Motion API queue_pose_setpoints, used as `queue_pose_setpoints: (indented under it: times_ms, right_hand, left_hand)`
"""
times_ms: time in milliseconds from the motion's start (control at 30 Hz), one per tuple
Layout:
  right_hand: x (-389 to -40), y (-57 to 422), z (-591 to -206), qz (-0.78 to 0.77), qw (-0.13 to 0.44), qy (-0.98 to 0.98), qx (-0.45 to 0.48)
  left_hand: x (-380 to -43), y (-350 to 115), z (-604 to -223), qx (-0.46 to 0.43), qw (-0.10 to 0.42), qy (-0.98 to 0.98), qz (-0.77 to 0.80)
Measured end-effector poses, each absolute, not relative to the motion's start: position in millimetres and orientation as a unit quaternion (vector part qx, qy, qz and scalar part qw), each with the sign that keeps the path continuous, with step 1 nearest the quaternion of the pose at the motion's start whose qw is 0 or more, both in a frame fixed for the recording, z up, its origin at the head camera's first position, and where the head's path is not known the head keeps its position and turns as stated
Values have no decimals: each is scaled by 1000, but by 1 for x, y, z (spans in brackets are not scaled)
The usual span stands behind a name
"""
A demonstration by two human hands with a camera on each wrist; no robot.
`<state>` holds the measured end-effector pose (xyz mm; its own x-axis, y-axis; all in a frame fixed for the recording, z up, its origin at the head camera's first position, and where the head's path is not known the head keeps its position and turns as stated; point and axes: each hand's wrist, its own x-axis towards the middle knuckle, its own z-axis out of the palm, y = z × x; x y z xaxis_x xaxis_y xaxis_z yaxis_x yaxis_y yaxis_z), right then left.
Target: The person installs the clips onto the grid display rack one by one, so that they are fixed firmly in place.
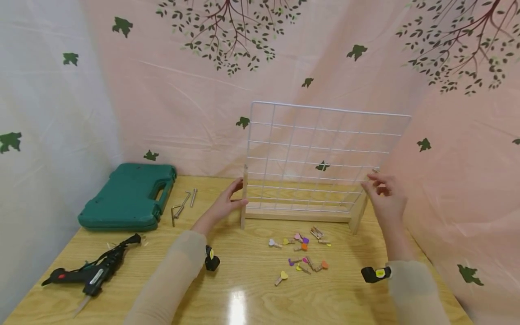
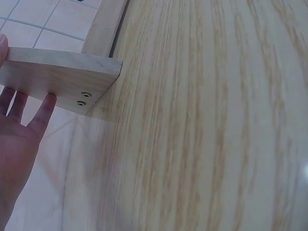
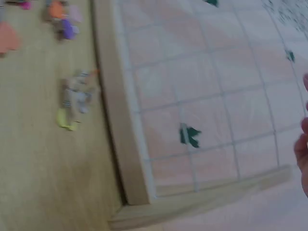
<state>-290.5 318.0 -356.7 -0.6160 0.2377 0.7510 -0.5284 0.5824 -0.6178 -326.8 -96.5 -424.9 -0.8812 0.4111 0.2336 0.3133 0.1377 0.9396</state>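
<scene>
A white wire grid (image 1: pixel 321 151) stands upright in a wooden stand with a crossbar (image 1: pixel 298 216) along its bottom. My left hand (image 1: pixel 228 198) holds the stand's left side panel (image 1: pixel 243 216), with the thumb at one edge and the fingers against the outer face. Two metal screw heads (image 2: pixel 83 98) show low on that face in the left wrist view. Beside the upper end of the right side panel (image 1: pixel 357 216), my right hand (image 1: pixel 389 198) has its fingers loosely bent. Only some of its fingers (image 3: pixel 302 144) enter the right wrist view, blurred, with nothing seen in them.
Several small wooden clothespins with coloured hearts (image 1: pixel 283 275) lie before the stand. At the left are a green plastic case (image 1: pixel 130 196), a black glue gun (image 1: pixel 101 271), hex keys (image 1: pixel 183 205) and a bolt (image 1: pixel 193 197). A printed cloth (image 1: pixel 195 131) hangs behind the table.
</scene>
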Motion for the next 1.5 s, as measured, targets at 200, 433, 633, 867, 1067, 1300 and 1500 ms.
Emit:
queue_pose_setpoints:
  times_ms: [200,433,633,867,1067,1300,1500]
  right_hand:
    - [-284,296,-384,328,223,-895,202]
    - [-288,301,-424,297,65,-897,320]
    - [-290,313,-449,294,1,-885,360]
    - [-291,319,-458,318,-107,-876,347]
    - [-293,321,-461,320,-115,-883,323]
    - [-287,314,-446,327,-92,-893,295]
    - [-289,318,-429,383,-37,-860,334]
  left_hand:
    - [-328,-95,-426,242,35,751,613]
    - [-328,-95,-427,240,31,752,614]
    - [-328,-96,-427,237,35,751,615]
    - [-329,-96,-425,231,37,757,610]
    - [-328,-95,-424,228,44,758,610]
    - [-333,-96,-432,228,34,757,612]
    - [-343,-97,-449,226,16,764,604]
